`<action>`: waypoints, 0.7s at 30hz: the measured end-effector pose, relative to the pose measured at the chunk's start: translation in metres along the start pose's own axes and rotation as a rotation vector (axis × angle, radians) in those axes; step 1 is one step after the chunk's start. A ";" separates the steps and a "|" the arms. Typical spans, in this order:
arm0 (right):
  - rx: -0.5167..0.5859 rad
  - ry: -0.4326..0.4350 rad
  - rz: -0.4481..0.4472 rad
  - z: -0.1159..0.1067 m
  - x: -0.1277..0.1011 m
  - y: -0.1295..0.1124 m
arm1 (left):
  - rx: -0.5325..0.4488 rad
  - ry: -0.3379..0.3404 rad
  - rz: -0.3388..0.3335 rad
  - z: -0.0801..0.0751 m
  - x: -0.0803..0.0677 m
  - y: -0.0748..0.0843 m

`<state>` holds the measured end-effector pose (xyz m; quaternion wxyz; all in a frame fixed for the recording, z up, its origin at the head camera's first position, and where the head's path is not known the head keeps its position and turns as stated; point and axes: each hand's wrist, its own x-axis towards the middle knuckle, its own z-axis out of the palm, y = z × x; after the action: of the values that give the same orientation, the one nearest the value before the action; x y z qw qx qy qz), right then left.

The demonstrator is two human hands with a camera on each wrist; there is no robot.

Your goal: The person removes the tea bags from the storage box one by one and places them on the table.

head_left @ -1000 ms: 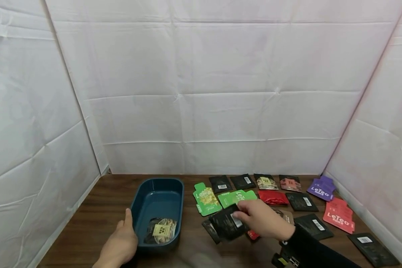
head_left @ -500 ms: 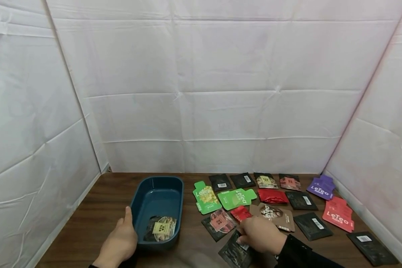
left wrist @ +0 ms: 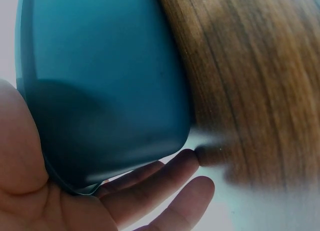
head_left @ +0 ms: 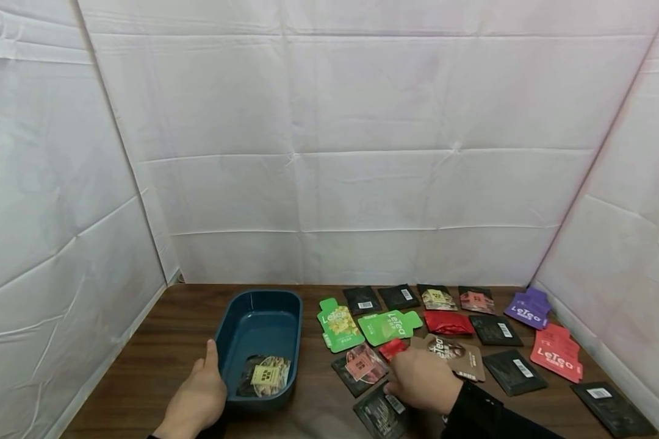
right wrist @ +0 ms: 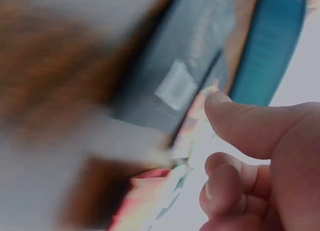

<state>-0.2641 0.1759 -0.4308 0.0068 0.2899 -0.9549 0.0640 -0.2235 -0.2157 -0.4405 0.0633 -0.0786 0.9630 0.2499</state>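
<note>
Left hand (head_left: 196, 399) cupped against near left corner of teal tray (head_left: 236, 318), fingers relaxed along its outer wall, thumb up by rim; tray near left part of table (head_left: 154, 341), clear packet with yellow label (head_left: 265, 376) inside at near end

Right hand (head_left: 424, 382) over black sachet (head_left: 381, 414) at near table edge, fingers curled; pinching it or just above it, cannot tell

Further sachets spread toward far right corner: green (head_left: 337, 322), red (head_left: 446, 322), purple (head_left: 527, 308)

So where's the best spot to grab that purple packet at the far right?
Probably the purple packet's near long edge, coming from above and the front. It lies flat on the table, with bare wood in front, so fingers can pinch that edge; the wall crowds its right side.
</note>
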 end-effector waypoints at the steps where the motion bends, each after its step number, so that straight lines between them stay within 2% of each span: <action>1: -0.007 0.009 -0.023 -0.001 0.004 -0.001 | -0.002 0.003 0.000 0.000 0.000 0.001; 4: -0.058 0.036 -0.127 -0.001 0.020 -0.005 | -0.007 0.003 -0.002 -0.001 -0.001 0.002; 8: -0.126 0.001 -0.216 0.004 0.042 -0.012 | -0.005 -0.005 -0.011 -0.001 0.000 0.003; 10: -0.123 -0.042 -0.196 0.009 0.052 -0.016 | -0.004 -0.004 -0.019 -0.001 0.001 0.004; 15: -0.105 -0.117 -0.078 0.014 0.076 -0.028 | -0.008 0.001 -0.043 0.002 0.003 0.006; 21: -0.135 -0.132 0.008 0.018 0.101 -0.038 | -0.009 0.007 -0.057 0.001 0.002 0.004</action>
<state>-0.3263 0.0861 -0.4390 -0.0368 0.2888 -0.9565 -0.0196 -0.2257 -0.2120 -0.4399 0.0665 -0.1070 0.9595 0.2520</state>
